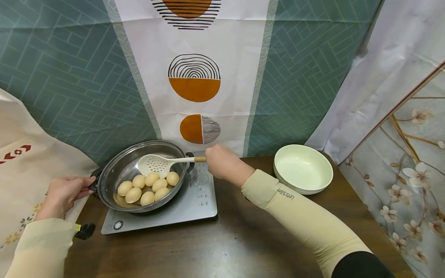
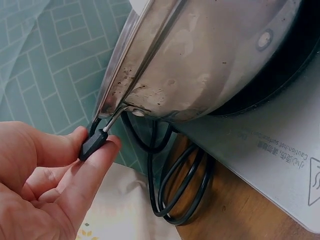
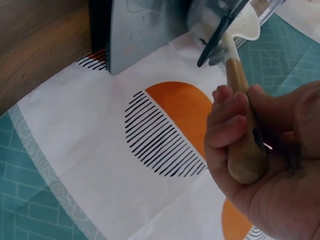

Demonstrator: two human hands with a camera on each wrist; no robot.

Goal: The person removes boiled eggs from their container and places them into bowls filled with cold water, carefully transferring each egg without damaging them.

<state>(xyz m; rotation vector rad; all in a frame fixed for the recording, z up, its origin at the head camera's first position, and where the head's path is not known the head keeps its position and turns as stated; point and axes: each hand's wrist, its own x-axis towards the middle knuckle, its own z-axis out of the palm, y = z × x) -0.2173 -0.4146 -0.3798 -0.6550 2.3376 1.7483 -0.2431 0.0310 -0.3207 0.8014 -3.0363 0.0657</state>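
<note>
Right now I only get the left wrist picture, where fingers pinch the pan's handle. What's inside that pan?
Observer: From the head view, yellowish, egg-shaped pieces lie in the pan.

Operator: Lovely! And the other hand's grip, what has it got?

Observer: The right hand holds a white slotted spoon by its wooden handle.

Operator: Any other dish about?

Observer: Yes, a pale green bowl stands to the right of the hotplate.

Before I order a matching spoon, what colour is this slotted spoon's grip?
The grip is brown, like wood, clearest in the right wrist view.
</note>
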